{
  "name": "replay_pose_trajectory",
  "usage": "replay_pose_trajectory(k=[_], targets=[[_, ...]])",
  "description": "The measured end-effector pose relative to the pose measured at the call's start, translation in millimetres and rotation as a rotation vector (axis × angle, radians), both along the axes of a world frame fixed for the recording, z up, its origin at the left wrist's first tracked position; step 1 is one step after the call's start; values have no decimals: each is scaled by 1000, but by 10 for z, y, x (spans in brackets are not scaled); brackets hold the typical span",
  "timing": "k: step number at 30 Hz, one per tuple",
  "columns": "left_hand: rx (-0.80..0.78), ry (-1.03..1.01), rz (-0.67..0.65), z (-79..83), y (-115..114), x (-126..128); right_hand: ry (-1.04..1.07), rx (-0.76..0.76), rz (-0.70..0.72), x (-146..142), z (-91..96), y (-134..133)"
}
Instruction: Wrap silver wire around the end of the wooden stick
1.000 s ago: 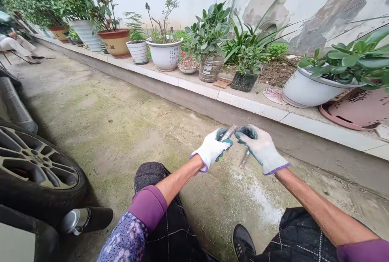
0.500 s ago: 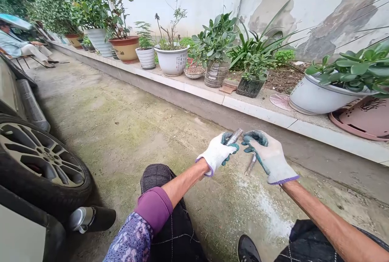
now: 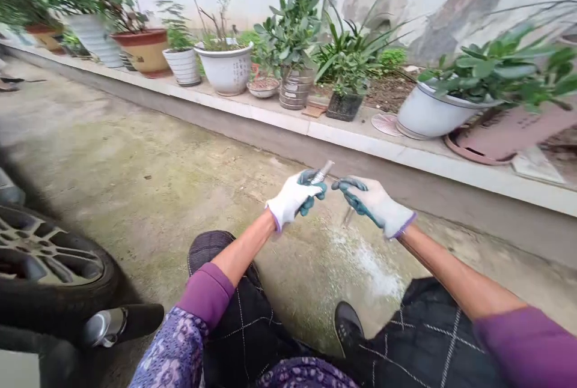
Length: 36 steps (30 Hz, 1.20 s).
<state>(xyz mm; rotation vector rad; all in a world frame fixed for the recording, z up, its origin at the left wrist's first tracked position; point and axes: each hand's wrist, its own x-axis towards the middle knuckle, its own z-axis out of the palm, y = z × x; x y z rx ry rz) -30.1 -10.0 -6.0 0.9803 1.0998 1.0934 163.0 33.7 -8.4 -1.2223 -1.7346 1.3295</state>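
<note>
My left hand (image 3: 300, 196), in a white glove with green-coated palm and fingers, is wrapped round a silvery metal bolt (image 3: 323, 172). Ridges like a thread show on the bolt, and its smooth end sticks out up and to the right. Close by on the right, my right hand (image 3: 369, 199), gloved alike, has its fingertips pinched together. Something small and thin seems to be at those fingertips, too blurred to name. Below the right hand, a second metal piece (image 3: 348, 216) lies on the concrete, partly covered by the glove.
White powder (image 3: 376, 271) is scattered over the concrete between my feet. Potted plants (image 3: 225, 66) line a tiled ledge (image 3: 279, 127) ahead. At left are a car wheel (image 3: 42, 250) and a dark flask (image 3: 124, 323) lying on its side.
The view has tilted down and swung right, so both hands appear further left. My left hand keeps the bolt. My right fingers have drawn closer together beside its end.
</note>
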Motion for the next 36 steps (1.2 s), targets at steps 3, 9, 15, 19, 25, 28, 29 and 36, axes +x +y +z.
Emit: replay_pose_trajectory(k=[3, 9, 15, 19, 25, 28, 29, 36], targets=[[39, 46, 0, 48, 59, 12, -121, 149, 39, 60, 122, 30], [94, 394, -89, -9, 112, 121, -418, 410, 166, 184, 225, -132], [273, 1235, -338, -218, 108, 205, -884, 538, 287, 331, 321, -180], [340, 1289, -569, -309, -15, 274, -775, 425, 318, 421, 127, 48], [349, 1007, -287, -364, 152, 191, -597, 216, 314, 261, -93, 154], [294, 1178, -281, -351, 362, 64, -662, 284, 323, 160, -51, 21], [258, 1279, -294, -344, 418, 22, -700, 315, 336, 138, -26, -31], [203, 1783, -607, -363, 399, 4, -912, 473, 394, 134, 168, -76]])
